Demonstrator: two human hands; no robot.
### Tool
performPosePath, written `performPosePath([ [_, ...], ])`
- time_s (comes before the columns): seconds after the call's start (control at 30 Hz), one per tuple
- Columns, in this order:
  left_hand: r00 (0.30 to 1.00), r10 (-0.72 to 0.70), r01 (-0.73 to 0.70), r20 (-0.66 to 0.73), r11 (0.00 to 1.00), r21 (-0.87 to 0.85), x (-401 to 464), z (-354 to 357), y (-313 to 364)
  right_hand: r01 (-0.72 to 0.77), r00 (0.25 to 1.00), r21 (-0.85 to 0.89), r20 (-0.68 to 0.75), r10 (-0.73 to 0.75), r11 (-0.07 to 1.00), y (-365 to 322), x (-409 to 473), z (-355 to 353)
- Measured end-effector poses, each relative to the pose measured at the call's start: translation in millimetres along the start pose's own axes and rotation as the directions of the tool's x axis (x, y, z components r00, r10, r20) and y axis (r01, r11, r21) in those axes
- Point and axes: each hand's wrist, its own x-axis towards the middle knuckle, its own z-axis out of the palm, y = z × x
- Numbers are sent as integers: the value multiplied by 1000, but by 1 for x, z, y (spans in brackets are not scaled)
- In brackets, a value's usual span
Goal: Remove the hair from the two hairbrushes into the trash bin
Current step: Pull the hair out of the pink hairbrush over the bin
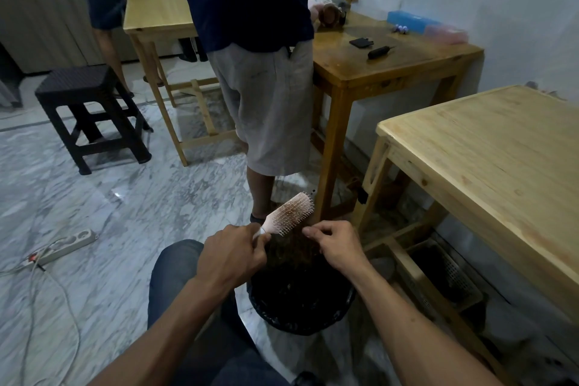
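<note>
My left hand (232,255) grips the handle of a pale pink hairbrush (289,213), whose bristles face down and to the right. A dark brown clump of hair (293,247) hangs from under the bristles. My right hand (336,244) pinches this hair with curled fingers, just right of the brush. Both hands are held over a black trash bin (302,301) lined with a black bag, which stands on the floor between my knee and the table. Only one hairbrush is in view.
A light wooden table (488,153) stands at the right, a darker table (385,63) behind it. A person in grey shorts (266,103) stands close behind the bin. A black stool (91,113) and a power strip (62,244) with cables are at the left.
</note>
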Motion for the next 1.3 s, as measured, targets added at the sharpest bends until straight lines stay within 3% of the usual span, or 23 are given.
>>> performPosePath([
  [0.23,999,0,1,45,1000,-11,-4,-6,6,-155,985,-245,-110,131,957,19,7,-12],
  [0.4,998,0,0,63,1000,-3,-6,-8,8,-306,951,-298,-143,275,904,28,6,-13],
  [0.53,997,-13,16,72,999,-40,-6,-6,8,-250,960,-202,71,269,947,23,6,-9],
  [0.7,998,-10,13,59,998,-55,-2,-6,1,-164,944,172,311,105,971,7,4,-15],
  [0.83,996,26,-13,81,988,-156,0,-5,2,-93,922,154,387,26,984,0,2,-9],
  [0.9,996,31,-15,88,984,-177,3,-7,2,-71,933,128,358,20,989,-1,-1,-1],
  [1.07,996,21,-7,85,986,-165,9,-19,-3,-94,995,165,59,85,982,10,-3,7],
  [1.3,996,-11,22,87,993,-116,7,-24,-4,-233,970,-91,-93,225,968,34,7,-7],
])
